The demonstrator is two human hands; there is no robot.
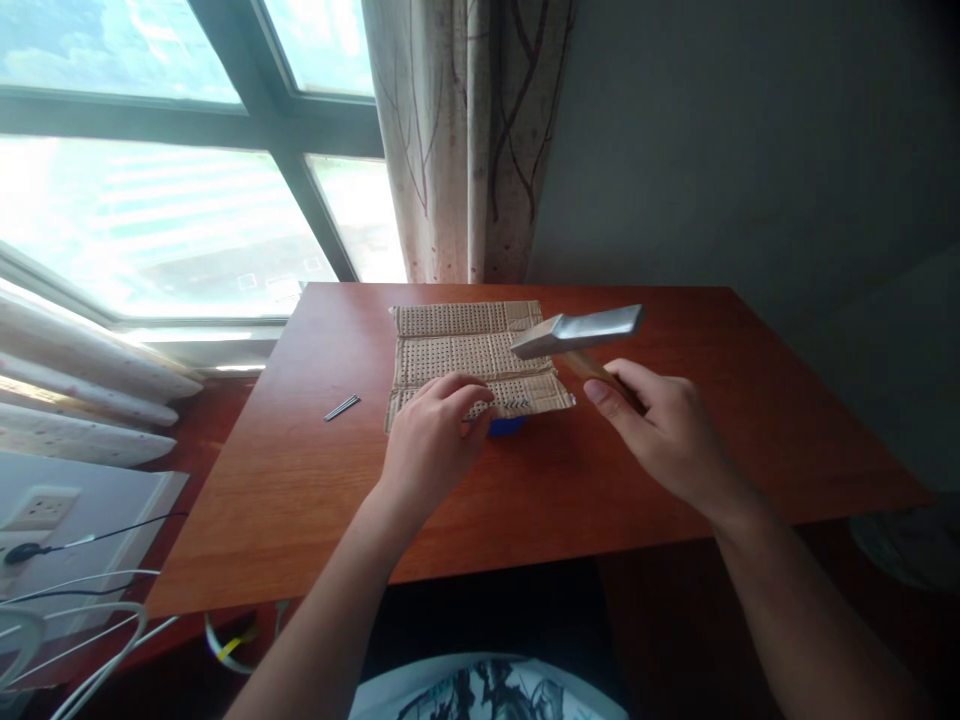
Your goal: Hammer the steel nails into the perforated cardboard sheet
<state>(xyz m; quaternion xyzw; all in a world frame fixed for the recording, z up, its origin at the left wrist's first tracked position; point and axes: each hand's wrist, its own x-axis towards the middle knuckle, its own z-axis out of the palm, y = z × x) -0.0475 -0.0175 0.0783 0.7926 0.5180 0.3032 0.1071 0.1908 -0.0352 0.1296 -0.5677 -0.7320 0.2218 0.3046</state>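
Note:
My right hand point(664, 435) is closed round the wooden handle of a hammer point(577, 333), whose metal head hangs above the right side of a perforated cardboard sheet point(469, 350). My left hand point(435, 435) rests on the sheet's near edge with its fingers pinched together over a row of small nails stuck in the cardboard. What the fingertips pinch is too small to make out. A blue object point(508, 426) peeks out from under the sheet's near edge, between my hands.
The cardboard lies on a reddish wooden table point(300, 480). Loose nails point(342, 407) lie on the table left of the sheet. A window and a patterned curtain point(469, 140) stand behind. Cables and a wall socket point(41, 508) are at lower left.

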